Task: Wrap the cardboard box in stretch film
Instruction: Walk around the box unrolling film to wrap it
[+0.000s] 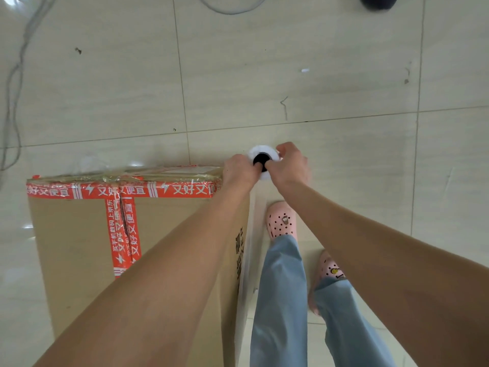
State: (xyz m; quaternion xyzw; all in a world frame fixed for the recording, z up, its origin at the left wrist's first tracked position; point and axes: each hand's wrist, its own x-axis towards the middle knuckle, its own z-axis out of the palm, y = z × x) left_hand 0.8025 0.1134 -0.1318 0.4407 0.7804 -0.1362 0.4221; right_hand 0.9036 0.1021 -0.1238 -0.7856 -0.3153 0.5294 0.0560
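Head view, the only one: the cardboard box stands on the tiled floor at lower left, its top face toward the camera and crossed with red printed tape. Shiny crinkled film shows along the far top edge, and a pale sheet seems to run down the right side face. The top face with the tape looks bare. Judged mid-wrap: at least some film is round the sides, more turns are likely needed, and the top is not covered. How many layers are on, cannot tell. The stretch film roll is seen end-on, a white ring with a black core, held upright just past the box's far right corner, above the floor. The left hand reaches over the box corner with the arm stretched long across the top face; its fingers curl onto the near-left side of the roll by the core. The right hand comes in from the right with the arm extended, knuckles up, fingers curled over the roll's right rim. Both hands are clamped on the roll with nothing loose. Whether a finger goes inside the core, cannot tell. Pink clogs and blue trousers stand beside the box's right side. A grey cable lies far left, and a dark object sits at the top edge.
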